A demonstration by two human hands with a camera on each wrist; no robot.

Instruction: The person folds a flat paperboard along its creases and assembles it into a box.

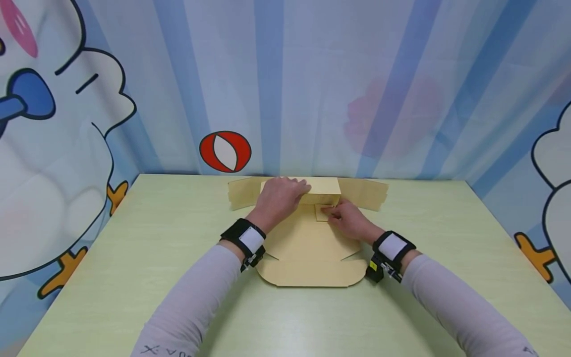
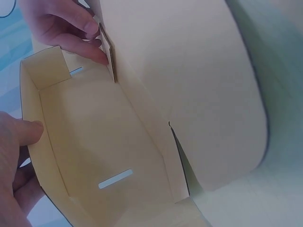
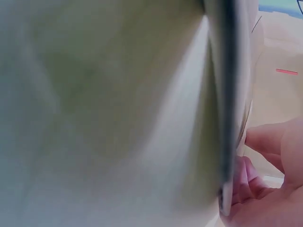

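Observation:
A partly folded brown cardboard box (image 1: 312, 238) lies at the far middle of the table, its wide rounded lid panel (image 1: 312, 272) spread toward me. My left hand (image 1: 280, 201) grips the raised far wall (image 2: 31, 106), thumb inside and fingers behind. On the box's right side, my right hand (image 1: 350, 218) pinches a small cardboard flap (image 2: 108, 54) between thumb and fingers, beside the fold to the lid panel. In the left wrist view, a narrow slot (image 2: 115, 178) shows in the box's base. The right wrist view shows the pinching fingers (image 3: 265, 139) near a blurred cardboard edge.
Side panels of the box stick out left (image 1: 243, 193) and right (image 1: 368, 193). The pale wooden table (image 1: 178, 248) ends at a blue striped curtain (image 1: 303, 89) close behind the box. Both wrists wear black straps (image 1: 243, 235) with small devices.

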